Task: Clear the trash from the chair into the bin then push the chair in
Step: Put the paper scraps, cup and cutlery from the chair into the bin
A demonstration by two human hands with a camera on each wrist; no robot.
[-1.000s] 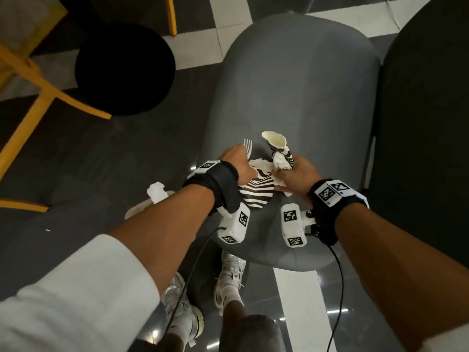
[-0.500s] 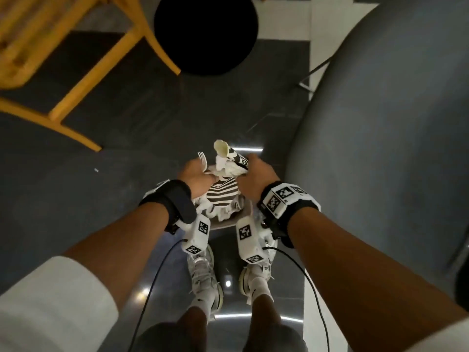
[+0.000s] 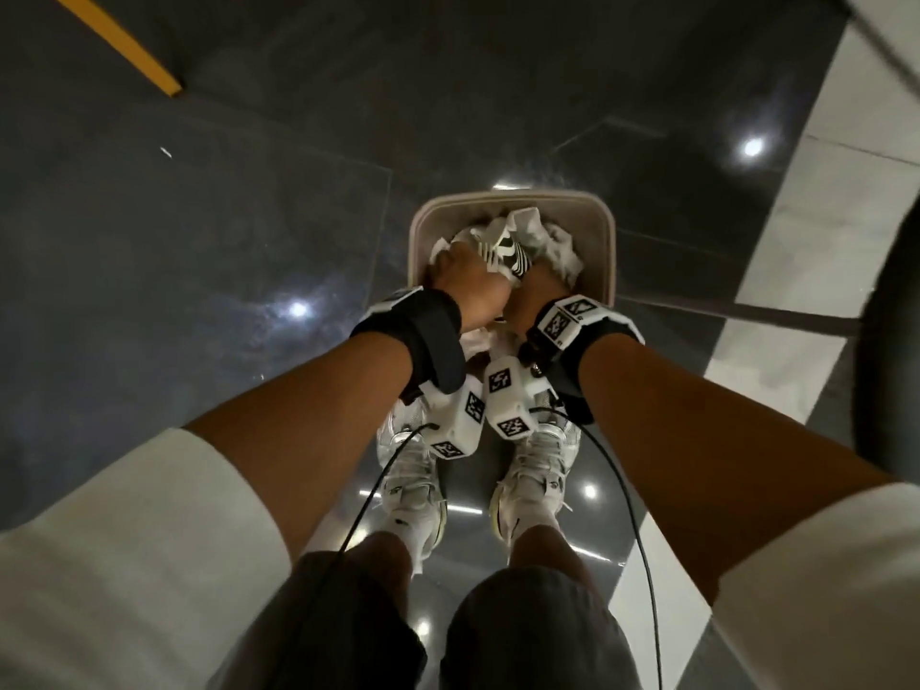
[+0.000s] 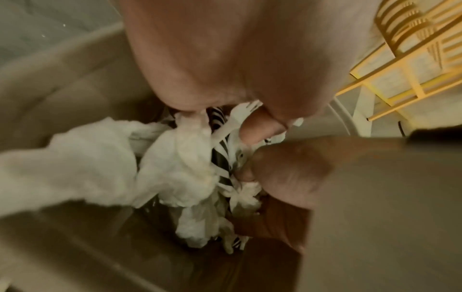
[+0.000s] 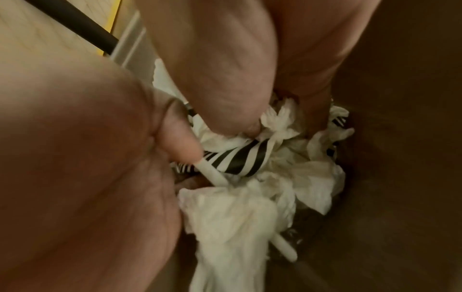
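The beige bin (image 3: 513, 197) stands on the dark floor just ahead of my shoes. Both hands are down in its mouth, side by side. My left hand (image 3: 465, 281) grips crumpled white napkins (image 4: 175, 168) and a white plastic fork (image 4: 232, 120). My right hand (image 3: 537, 283) grips more napkins (image 5: 282, 122) and the black-and-white striped paper (image 5: 237, 160), with a white plastic handle (image 5: 212, 173) under its thumb. In the left wrist view the bundle hangs inside the bin wall (image 4: 62, 79). The chair shows only as a dark curved edge (image 3: 891, 341) at the far right.
A thin dark leg (image 3: 747, 313) runs across the floor from the bin toward the chair. A yellow chair leg (image 3: 124, 47) crosses the top left corner. My white shoes (image 3: 413, 490) stand just behind the bin. A pale floor strip (image 3: 821, 216) runs along the right.
I have turned away from the grey chair and carried the trash bundle over the floor. Both hands have lowered it into the bin's mouth.
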